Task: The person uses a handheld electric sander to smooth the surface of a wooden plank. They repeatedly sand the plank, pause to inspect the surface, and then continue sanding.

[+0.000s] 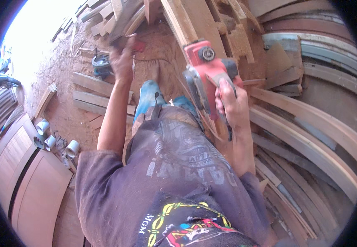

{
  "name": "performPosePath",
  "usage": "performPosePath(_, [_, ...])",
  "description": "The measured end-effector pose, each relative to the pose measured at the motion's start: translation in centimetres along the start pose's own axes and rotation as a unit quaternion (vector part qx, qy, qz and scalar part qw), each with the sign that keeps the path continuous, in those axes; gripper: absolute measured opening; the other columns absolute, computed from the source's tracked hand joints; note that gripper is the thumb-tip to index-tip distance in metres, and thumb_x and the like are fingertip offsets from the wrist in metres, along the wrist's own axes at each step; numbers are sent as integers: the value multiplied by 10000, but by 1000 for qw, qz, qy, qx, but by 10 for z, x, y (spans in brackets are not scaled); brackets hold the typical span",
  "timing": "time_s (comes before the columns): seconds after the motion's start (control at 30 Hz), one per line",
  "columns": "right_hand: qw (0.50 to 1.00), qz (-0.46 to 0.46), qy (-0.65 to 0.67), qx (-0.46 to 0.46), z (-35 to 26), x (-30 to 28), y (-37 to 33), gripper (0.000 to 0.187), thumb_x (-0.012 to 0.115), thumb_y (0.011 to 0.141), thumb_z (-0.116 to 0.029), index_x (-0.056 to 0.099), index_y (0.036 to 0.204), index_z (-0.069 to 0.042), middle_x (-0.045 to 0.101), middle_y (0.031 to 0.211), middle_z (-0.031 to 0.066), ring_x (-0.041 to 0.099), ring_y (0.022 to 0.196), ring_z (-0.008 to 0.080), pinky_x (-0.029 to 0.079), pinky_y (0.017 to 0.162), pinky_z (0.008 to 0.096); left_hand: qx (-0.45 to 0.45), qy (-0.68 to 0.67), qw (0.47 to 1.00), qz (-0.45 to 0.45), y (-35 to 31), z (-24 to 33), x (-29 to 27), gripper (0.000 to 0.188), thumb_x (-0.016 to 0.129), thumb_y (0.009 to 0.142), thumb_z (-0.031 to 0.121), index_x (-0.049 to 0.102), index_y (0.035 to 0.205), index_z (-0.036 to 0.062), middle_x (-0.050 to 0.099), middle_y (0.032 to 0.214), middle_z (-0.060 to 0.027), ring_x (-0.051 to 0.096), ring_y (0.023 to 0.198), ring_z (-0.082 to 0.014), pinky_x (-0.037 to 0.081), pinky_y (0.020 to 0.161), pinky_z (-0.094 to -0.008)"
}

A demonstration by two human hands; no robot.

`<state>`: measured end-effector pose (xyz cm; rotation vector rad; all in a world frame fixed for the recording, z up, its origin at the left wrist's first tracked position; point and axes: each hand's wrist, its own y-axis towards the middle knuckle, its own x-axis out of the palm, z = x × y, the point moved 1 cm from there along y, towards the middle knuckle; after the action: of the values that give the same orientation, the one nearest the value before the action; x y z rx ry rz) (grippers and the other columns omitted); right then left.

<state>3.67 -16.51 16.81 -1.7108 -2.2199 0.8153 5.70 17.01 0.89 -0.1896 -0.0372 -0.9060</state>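
My right hand [234, 103] is closed round the handle of a red electric planer [205, 68] with a black side cover and a round knob. The planer is over a long wooden beam [178, 20] that runs away from me; whether it touches the wood I cannot tell. My left hand [122, 59], farther left and slightly blurred, grips the near end of a dark wooden board [125, 22], its thumb on top. A small red thing [139, 46] shows beside that hand, too indistinct to name.
Planks [310, 127] lie stacked along my right. A blue-green power tool [101, 66] rests on the dusty ground near short boards [92, 84]. To my left are several whitish cups [71, 149] and wooden panels [40, 193]. Offcuts [102, 24] are piled at the far left.
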Motion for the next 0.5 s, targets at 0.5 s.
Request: performPosePath(0.5, [994, -36, -19, -105, -44, 16, 79, 645, 564, 1056, -652, 685, 854, -51, 535, 609, -54, 495, 499, 51, 390, 472, 256, -270, -138, 940, -158, -6, -89, 70, 368, 755, 1038, 325, 653, 1213, 18, 752, 1179, -121, 732, 972, -184, 588, 803, -332])
